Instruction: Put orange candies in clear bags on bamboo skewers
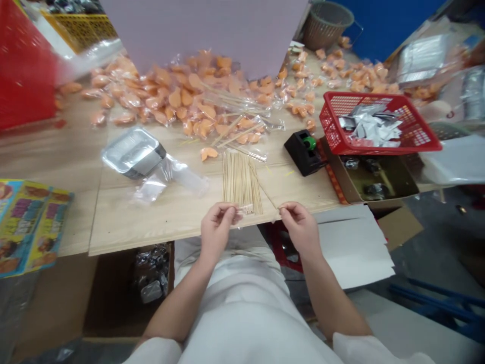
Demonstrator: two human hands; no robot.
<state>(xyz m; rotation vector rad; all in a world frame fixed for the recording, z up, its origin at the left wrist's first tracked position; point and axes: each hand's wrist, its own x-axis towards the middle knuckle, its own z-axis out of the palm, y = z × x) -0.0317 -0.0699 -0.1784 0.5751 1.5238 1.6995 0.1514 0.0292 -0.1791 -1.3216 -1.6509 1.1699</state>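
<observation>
A bundle of thin wooden sticks [239,177] lies at the table's front edge, between my hands. My left hand [219,226] is closed, pinching a small clear plastic sleeve [246,209] over the near ends of the sticks. With thumb and forefinger, my right hand [299,226] grips the near end of one wooden stick [266,190], which slants away from the bundle's right side. Beyond the bundle, several plastic-wrapped sticks [242,134] rest against a heap of orange pieces in clear wrappers [182,96].
Foil trays [134,151] and clear plastic bags [157,182] sit on the left. A black tape dispenser [303,154] stands right of the sticks, beside a red basket [379,146] of silvery packets. Colourful boxes [32,222] are at far left; a lilac panel [208,30] rises behind.
</observation>
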